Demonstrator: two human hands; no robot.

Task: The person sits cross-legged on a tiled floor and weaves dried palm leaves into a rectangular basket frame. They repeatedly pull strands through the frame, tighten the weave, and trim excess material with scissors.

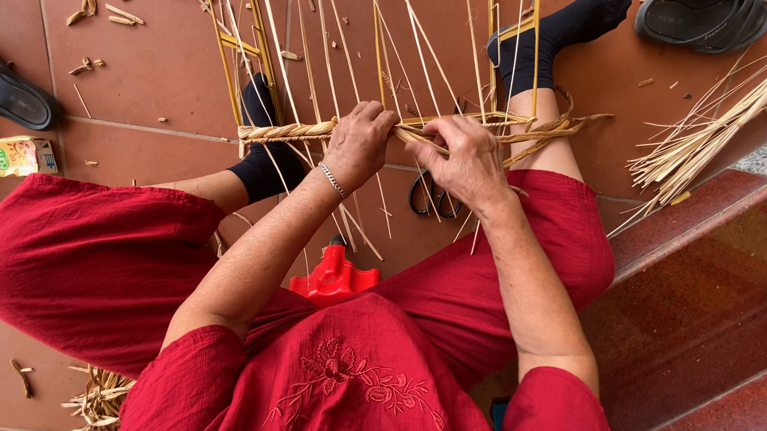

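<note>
Both hands are up on the yellow frame (253,21), right where the twisted straw band (286,132) runs across it. Left hand (359,143) has its grip closed around the band, and right hand (465,163) pinches loose straw strands (424,136) beside it. Black scissors (429,196) lie on the tiled floor (144,68) underneath, with a red stool (334,276) between the knees.

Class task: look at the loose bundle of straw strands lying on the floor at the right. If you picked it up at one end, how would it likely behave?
The straw bundle would probably sag and fan out, since its thin strands already splay untied. It likely feels very light. Single strands may snap, judging by broken bits on the floor.
</note>
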